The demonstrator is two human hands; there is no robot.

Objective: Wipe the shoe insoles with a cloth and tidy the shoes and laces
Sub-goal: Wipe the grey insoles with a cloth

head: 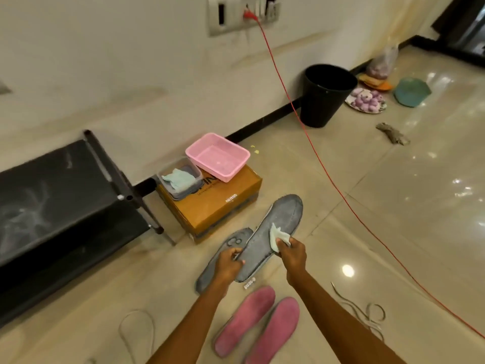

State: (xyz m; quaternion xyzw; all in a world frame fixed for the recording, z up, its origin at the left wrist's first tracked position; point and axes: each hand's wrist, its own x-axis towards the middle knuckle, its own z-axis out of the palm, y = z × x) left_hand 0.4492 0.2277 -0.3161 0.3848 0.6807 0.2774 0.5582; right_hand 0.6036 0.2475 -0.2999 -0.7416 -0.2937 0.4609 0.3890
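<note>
Grey insole [273,232] held above the floor, heel end pinched by left hand [227,262]. Right hand [293,254] fingers clamp a white cloth [277,237] against its middle. Insole looks light, thin, probably floppy; support near heel. Pink insoles [258,324] lie below.

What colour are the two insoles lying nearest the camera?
Pink insoles, clearest in the head view.

Both my forearms are bare from the bottom edge of the view up to the wrists: no sleeve, watch, band or glove shows. My left hand [227,261], toward 10 o'clock, and my right hand [292,254], toward 2 o'clock, carry no visible rings.
</note>
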